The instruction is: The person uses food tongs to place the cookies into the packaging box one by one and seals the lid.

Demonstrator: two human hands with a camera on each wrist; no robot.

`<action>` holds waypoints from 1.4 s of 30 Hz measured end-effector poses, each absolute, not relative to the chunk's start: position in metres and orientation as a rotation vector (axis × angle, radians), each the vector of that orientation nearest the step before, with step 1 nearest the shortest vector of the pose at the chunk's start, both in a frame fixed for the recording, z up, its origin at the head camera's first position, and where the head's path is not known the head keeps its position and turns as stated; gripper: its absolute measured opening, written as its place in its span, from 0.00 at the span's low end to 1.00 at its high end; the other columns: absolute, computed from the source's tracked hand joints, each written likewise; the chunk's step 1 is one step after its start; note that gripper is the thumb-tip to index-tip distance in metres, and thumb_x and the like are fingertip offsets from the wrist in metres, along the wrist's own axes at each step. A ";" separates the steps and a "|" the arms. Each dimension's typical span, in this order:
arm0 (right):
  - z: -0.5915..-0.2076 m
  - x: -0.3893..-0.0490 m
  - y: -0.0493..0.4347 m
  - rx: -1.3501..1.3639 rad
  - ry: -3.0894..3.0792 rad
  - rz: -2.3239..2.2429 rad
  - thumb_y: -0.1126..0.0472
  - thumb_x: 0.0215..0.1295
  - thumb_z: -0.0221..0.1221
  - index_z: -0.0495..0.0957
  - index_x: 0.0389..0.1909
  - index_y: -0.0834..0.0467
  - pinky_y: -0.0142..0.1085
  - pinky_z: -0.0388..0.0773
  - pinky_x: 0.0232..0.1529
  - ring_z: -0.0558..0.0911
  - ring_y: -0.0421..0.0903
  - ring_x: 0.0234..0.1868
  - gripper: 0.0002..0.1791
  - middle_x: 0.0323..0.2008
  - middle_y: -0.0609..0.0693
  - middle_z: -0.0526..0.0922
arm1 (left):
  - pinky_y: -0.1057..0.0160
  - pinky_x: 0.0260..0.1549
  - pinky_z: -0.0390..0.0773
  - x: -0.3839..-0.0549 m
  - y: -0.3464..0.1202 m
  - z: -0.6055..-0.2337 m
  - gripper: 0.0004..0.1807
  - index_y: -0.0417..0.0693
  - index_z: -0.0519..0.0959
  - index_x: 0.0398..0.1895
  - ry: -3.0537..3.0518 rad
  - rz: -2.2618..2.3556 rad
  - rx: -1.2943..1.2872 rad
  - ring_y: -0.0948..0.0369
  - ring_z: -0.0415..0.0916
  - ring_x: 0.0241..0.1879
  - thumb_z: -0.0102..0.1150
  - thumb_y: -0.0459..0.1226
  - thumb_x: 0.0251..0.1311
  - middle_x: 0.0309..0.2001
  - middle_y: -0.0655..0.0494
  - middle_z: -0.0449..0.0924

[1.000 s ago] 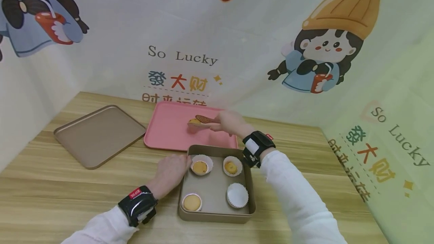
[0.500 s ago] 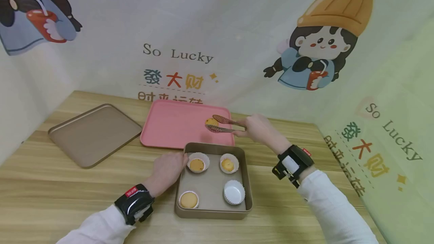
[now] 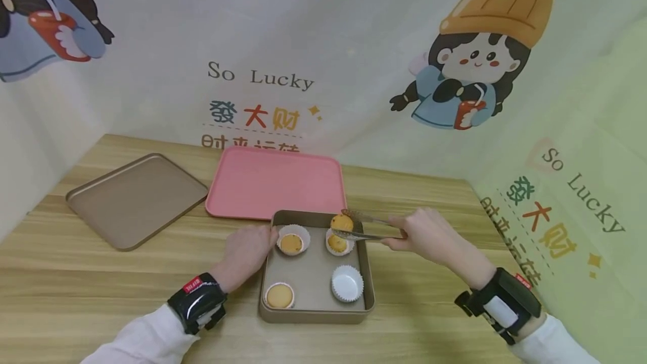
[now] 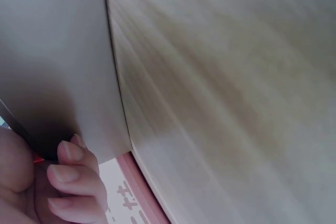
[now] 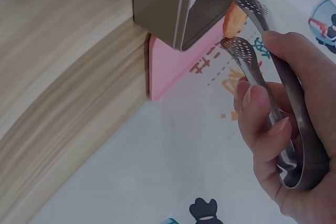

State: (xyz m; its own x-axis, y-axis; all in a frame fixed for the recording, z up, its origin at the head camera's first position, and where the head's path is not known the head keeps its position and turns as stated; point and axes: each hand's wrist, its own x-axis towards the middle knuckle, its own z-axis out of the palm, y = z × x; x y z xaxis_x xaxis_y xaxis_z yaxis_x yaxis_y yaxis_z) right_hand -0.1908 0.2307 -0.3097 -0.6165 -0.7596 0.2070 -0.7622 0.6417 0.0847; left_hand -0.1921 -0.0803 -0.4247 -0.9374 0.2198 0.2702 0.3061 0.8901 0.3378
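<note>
My right hand grips metal tongs with perforated tips. Between the tips they hold a small round cake, over the back right of the brown square baking pan. My left hand holds the pan's left wall near its back corner, fingers curled at the rim in the left wrist view. Inside the pan, white paper cups with cakes stand at back left, back right and front left. A white paper cup at front right has no cake in it.
A pink tray lies right behind the pan, near the table's back edge. To its left is a flat brown tray. A printed cloth hangs behind the wooden table.
My right hand has brought the tongs and cake from above the pink tray rightward, then toward me over the pan. My left hand keeps its hold on the pan.
</note>
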 end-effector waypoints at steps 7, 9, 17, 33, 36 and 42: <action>-0.309 -0.162 0.238 1.322 -2.639 -0.082 0.53 0.48 0.66 0.78 0.31 0.59 0.27 0.59 0.08 0.59 0.32 0.09 0.15 0.09 0.37 0.61 | 0.58 0.09 0.67 -0.192 -0.079 -0.425 0.19 0.46 0.63 0.14 -2.821 -0.497 -0.457 0.57 0.63 0.13 0.45 0.38 0.64 0.12 0.55 0.59; -0.309 -0.158 0.238 1.362 -2.641 -0.123 0.53 0.48 0.67 0.79 0.32 0.59 0.27 0.59 0.07 0.59 0.32 0.08 0.15 0.09 0.38 0.61 | 0.59 0.08 0.67 -0.192 -0.080 -0.425 0.17 0.46 0.63 0.15 -2.808 -0.428 -0.510 0.57 0.63 0.13 0.46 0.36 0.64 0.12 0.55 0.59; -0.308 -0.150 0.226 1.451 -2.717 -0.162 0.53 0.47 0.66 0.70 0.18 0.54 0.28 0.60 0.10 0.60 0.33 0.10 0.15 0.11 0.39 0.62 | 0.60 0.07 0.66 -0.191 -0.080 -0.422 0.18 0.45 0.63 0.15 -2.808 -0.406 -0.508 0.57 0.63 0.13 0.46 0.36 0.64 0.12 0.55 0.59; -0.301 -0.147 0.202 1.390 -2.889 -0.354 0.50 0.45 0.67 0.70 0.15 0.53 0.29 0.57 0.12 0.56 0.35 0.13 0.17 0.11 0.39 0.63 | 0.61 0.07 0.64 -0.190 -0.080 -0.422 0.18 0.47 0.62 0.15 -2.836 -0.440 -0.505 0.58 0.61 0.13 0.45 0.37 0.65 0.12 0.56 0.58; -0.297 -0.147 0.203 1.348 -2.911 -0.356 0.48 0.45 0.67 0.73 0.17 0.54 0.31 0.61 0.12 0.61 0.35 0.12 0.17 0.12 0.39 0.65 | 0.60 0.07 0.65 -0.191 -0.079 -0.422 0.18 0.46 0.62 0.15 -2.829 -0.438 -0.518 0.58 0.61 0.13 0.45 0.36 0.65 0.12 0.56 0.58; -0.276 -0.151 0.217 1.203 -2.937 -0.200 0.47 0.50 0.64 0.78 0.25 0.56 0.29 0.59 0.09 0.60 0.34 0.10 0.16 0.10 0.39 0.64 | 0.60 0.07 0.64 -0.193 -0.079 -0.425 0.17 0.47 0.63 0.15 -2.817 -0.440 -0.531 0.58 0.61 0.13 0.45 0.36 0.65 0.12 0.56 0.58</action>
State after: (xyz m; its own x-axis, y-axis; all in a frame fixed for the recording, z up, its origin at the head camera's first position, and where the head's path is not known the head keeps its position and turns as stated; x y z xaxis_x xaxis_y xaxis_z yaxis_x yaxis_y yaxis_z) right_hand -0.1508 0.2172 -0.2764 -0.7130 -0.6962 -0.0834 -0.7011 0.7058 0.1016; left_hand -0.1926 -0.0794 -0.4249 -0.9051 0.3142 0.2866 0.3866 0.8887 0.2465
